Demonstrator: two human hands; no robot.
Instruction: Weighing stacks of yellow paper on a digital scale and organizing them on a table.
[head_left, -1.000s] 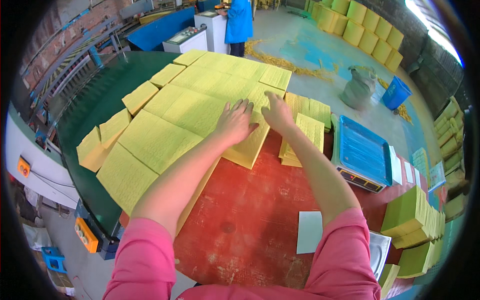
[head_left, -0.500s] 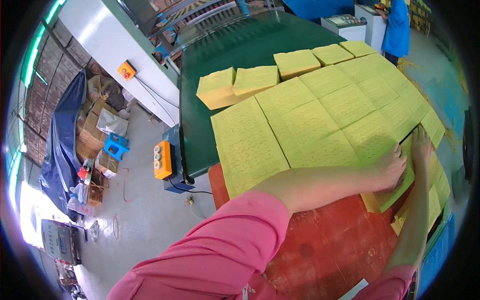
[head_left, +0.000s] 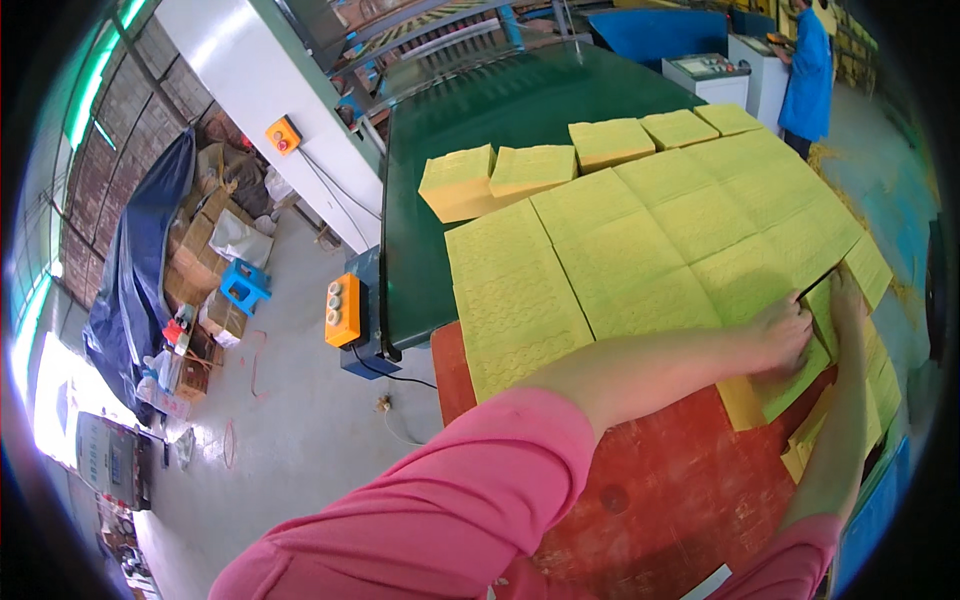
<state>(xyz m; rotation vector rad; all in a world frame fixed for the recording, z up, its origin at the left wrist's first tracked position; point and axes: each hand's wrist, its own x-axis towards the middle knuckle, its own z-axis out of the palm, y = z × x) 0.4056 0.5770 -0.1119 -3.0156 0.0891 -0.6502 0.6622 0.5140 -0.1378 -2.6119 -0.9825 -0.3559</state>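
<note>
Stacks of yellow embossed paper (head_left: 625, 250) lie side by side in a broad block on the red tabletop (head_left: 640, 490). At the block's near right part, my left hand (head_left: 782, 338) is closed, its fingers curled over a small yellow paper stack (head_left: 790, 388). Close beside it, my right hand (head_left: 847, 298) grips the same stack from the right, its fingertips partly hidden. A dark narrow gap runs between this stack and the block behind. More yellow paper (head_left: 872, 385) lies under and beside my right forearm.
Several separate yellow stacks (head_left: 535, 168) stand along the green conveyor belt (head_left: 420, 270). An orange button box (head_left: 342, 312) sits at its left corner. A person in a blue coat (head_left: 806, 85) stands at control cabinets far right. Cartons and a blue stool (head_left: 245, 285) are left.
The view has shifted slightly, so the scene sits a little further right. My right hand's fingers have drawn in and down along the stack; my left hand stays on it.
</note>
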